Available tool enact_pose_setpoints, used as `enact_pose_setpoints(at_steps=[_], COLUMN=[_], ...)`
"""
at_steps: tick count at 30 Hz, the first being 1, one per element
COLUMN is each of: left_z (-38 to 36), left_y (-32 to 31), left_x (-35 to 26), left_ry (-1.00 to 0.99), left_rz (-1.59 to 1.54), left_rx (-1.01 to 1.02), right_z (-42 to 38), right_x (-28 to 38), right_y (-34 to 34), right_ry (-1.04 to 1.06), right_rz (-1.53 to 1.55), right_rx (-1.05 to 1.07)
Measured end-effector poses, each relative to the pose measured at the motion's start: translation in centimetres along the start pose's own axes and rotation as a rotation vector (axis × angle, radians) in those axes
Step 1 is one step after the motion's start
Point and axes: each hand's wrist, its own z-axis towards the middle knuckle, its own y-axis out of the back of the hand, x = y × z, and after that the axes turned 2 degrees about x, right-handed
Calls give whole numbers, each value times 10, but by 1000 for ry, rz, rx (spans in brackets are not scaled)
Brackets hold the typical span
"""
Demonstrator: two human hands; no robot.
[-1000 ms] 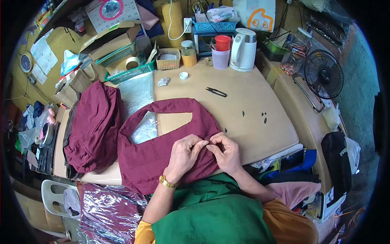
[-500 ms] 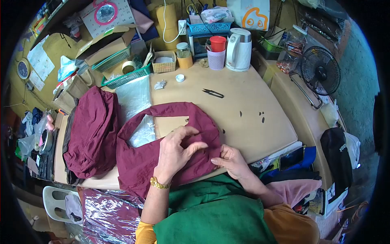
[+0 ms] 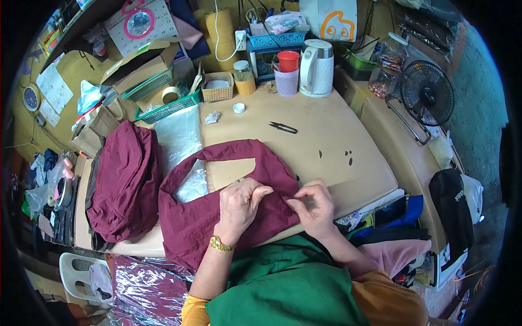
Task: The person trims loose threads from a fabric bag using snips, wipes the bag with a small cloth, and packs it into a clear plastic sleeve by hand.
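A maroon fabric bag (image 3: 190,231) with a wide shoulder loop lies flat on the table in front of me. Over its middle, my left hand (image 3: 239,206), with a gold watch (image 3: 222,244) on the wrist, is closed, its thumb against the curled fingers. At the bag's right edge, my right hand (image 3: 315,209) is pinched, thumb to forefinger. Whatever sits between the fingertips of either hand is too small to make out. Black thread snips (image 3: 283,127) lie farther back on the table.
Another maroon bag (image 3: 125,185) is heaped at the left, beside clear plastic sleeves (image 3: 178,133). Along the back stand a white kettle (image 3: 317,68), a lilac cup (image 3: 286,81), a jar (image 3: 244,79) and green baskets (image 3: 168,106). A black fan (image 3: 427,93) is at the right.
My right hand has come up from the bag's lower right edge and its fingers are more curled. My left hand has shifted slightly right and down, its fingers drawn closer to the thumb.
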Motion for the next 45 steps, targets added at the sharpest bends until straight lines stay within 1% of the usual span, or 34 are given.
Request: enact_pose_setpoints(at_steps=[4, 5, 6, 8, 9, 11, 12, 13, 14, 16, 17, 18, 19, 20, 21, 22, 23, 24, 25, 26, 28, 29, 30, 32, 34, 35, 36, 38, 39, 40, 42, 43, 44, 45], left_z=[-1, -4, -5, -8, -10, -19, -32, -49, -64, -92, -94, -91, -90, -90, -88, -99, -110, -119, -125, -129, -128, -132, -136, -143, -149, -155, -156, -154, -146, -143, -136, -131, -133, -134], left_y=[-4, -1, 2, 14, 25, 55, 77, 98, 117, 143, 146, 149, 148, 144, 139, 135, 131, 127, 119, 111, 101, 102, 106, 103, 92, 93, 93, 95, 107, 116, 129, 133, 136, 142], left_x=[-7, -7, -7, -10, -17, -34, -28, -18, -11, 13, 14, 14, 18, 21, 22, 40, 54, 66, 73, 78, 79, 84, 91, 98, 100, 103, 102, 97, 79, 69, 56, 47, 49, 54], left_ry=[-50, -30, -25, 28, 35, 116, 246, 331, 412, 581, 495, 405, 475, 544, 547, 511, 556, 593, 656, 600, 604, 614, 640, 661, 613, 635, 640, 693, 703, 714, 582, 579, 584, 583], left_rz=[-137, -117, -114, -127, -125, 159, 234, 374, 451, 321, 403, 483, 490, 494, 399, 307, 209, 109, 111, 63, 28, 28, 20, 13, -150, -141, -141, -389, -438, -439, -80, 107, 104, 129], left_rx=[40, 94, 91, 257, 256, 389, 504, 623, 668, 504, 347, 186, 27, -130, -225, -279, -287, -299, -355, -413, -489, -493, -451, -406, -452, -396, -400, -391, -255, -257, 23, 66, 69, 196], right_z=[19, 21, 19, 12, 15, 22, 24, 26, 28, 34, 37, 42, 47, 56, 67, 67, 67, 59, 51, 43, 26, 19, 19, 28, 29, 28, 33, 48, 50, 57, 69, 68, 70, 74], right_x=[12, 12, 5, -14, -10, -12, -15, -21, -29, -39, -39, -37, -34, -33, -32, -29, -26, -18, -17, -16, -30, -41, -51, -71, -95, -104, -102, -87, -78, -63, -40, -42, -42, -40], right_y=[-17, -22, -24, -28, -26, -14, -7, -3, 6, 17, 20, 23, 26, 29, 33, 29, 25, 10, 6, 1, 3, 2, 2, 0, -4, -3, 2, 14, 14, 21, 36, 37, 40, 44], right_ry=[-53, -173, -173, -330, -302, -305, -306, -375, -378, -343, -346, -239, -131, -133, -3, 62, 128, 3, -59, -125, 17, -65, -66, -287, -212, -138, -137, -550, -337, -344, -123, 11, 6, -20], right_rz=[-19, 92, 95, 299, 246, 184, 121, 238, 200, 108, 112, 11, -90, -89, -163, -198, -232, -10, 101, 210, -109, -134, -133, -13, -117, -219, -219, 141, 184, 184, -119, -235, -236, -277], right_rx=[91, 101, 106, 187, 162, 131, 93, 34, 46, 101, 111, 32, -47, -37, -21, -9, 0, 43, 70, 91, 421, 384, 393, 149, 134, 126, 132, 431, 431, 440, 751, 719, 723, 806])
